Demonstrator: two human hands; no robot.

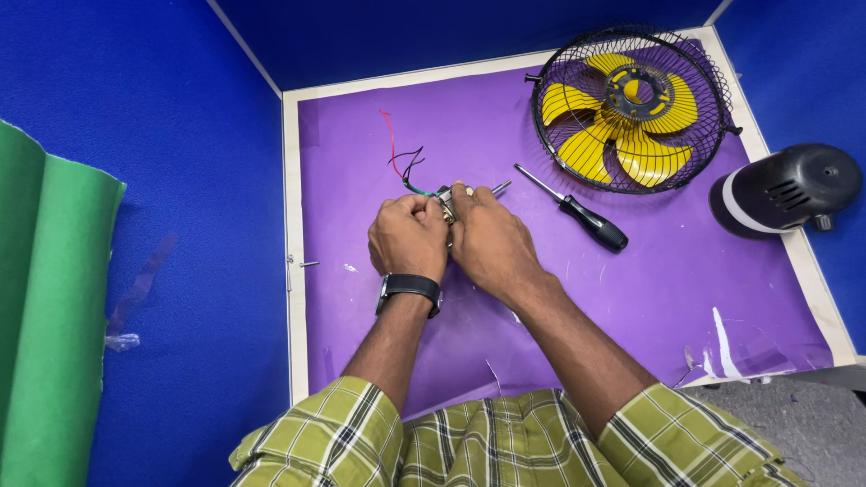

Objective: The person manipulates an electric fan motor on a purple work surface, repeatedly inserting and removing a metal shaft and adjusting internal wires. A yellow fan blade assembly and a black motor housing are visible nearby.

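While the fan cage and motor housing lay separated on the table, left hand and right hand fingers clamped the wired motor part; reassembly appeared outstanding.

Walls: blue fabric partition panels enclosed the work area on three sides | Desk: desk had a pale wood edge and carried a purple mat, scuffed and torn near its front | Left: green felt roll leaned against the partition | Light: even, soft shadows
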